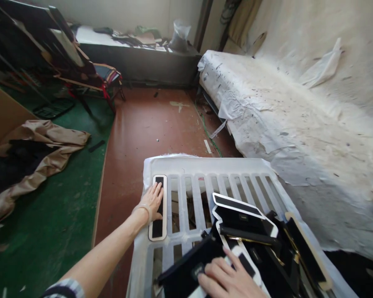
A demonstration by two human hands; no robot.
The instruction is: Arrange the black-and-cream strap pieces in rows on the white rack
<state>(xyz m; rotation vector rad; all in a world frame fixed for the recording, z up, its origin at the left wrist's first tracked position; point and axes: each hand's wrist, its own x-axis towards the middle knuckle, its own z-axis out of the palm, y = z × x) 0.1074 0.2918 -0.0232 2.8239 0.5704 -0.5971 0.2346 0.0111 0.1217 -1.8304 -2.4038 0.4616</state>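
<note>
A white slatted rack point(205, 167) lies in front of me. My left hand point(151, 202) rests flat, fingers together, on a long black strip with a pale border point(158, 225) lying along the rack's left side. My right hand point(228, 279) lies palm down at the bottom edge on a heap of black pieces with pale edges point(251, 231). One wider black piece point(236, 205) sits on top of the heap. Neither hand is closed around anything.
To the right runs a long bench covered in stained white sheeting point(282, 124). Brown paper with black pieces point(27, 153) lies on the green floor at left. A folding chair point(96, 78) and dark panels stand at the back left. Red-brown floor point(149, 124) stretches ahead.
</note>
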